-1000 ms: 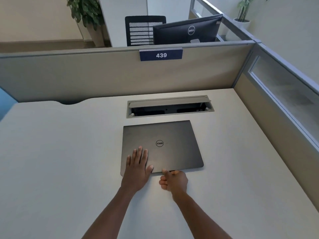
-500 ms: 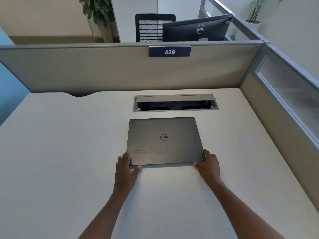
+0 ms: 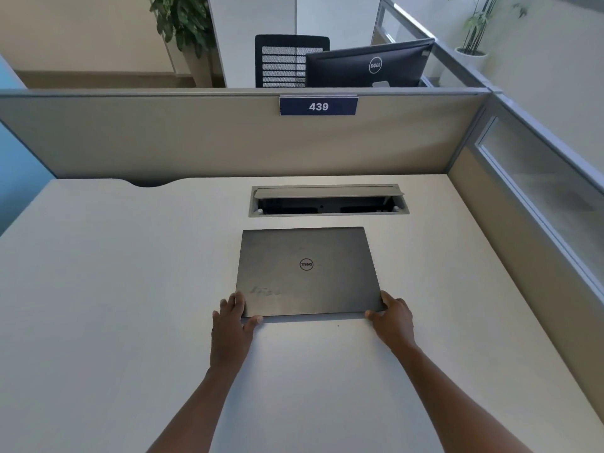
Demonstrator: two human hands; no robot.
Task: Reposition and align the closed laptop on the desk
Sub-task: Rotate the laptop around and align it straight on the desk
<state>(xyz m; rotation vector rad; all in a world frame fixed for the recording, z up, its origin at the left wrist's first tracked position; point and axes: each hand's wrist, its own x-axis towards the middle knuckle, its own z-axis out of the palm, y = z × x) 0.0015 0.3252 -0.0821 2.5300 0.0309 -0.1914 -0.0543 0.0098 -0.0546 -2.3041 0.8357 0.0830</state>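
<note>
A closed dark grey laptop [image 3: 307, 269] with a round logo lies flat on the pale desk [image 3: 130, 289], its edges running square with the cable box behind it. My left hand [image 3: 232, 325] grips its near left corner, fingers along the side and thumb at the front edge. At the near right corner my right hand [image 3: 392, 318] holds the laptop the same way. Smudges mark the lid near my left hand.
An open cable box [image 3: 327, 201] is sunk into the desk just behind the laptop. Beige partition panels [image 3: 196, 138] close the back and right sides, with a blue 439 label [image 3: 318, 106]. Beyond stand a monitor [image 3: 369, 65] and a chair [image 3: 287, 60].
A second ago my left palm lay on the lid and my right hand was at the front edge; the laptop sat skewed. Both hands now grip the near corners and it lies straight.
</note>
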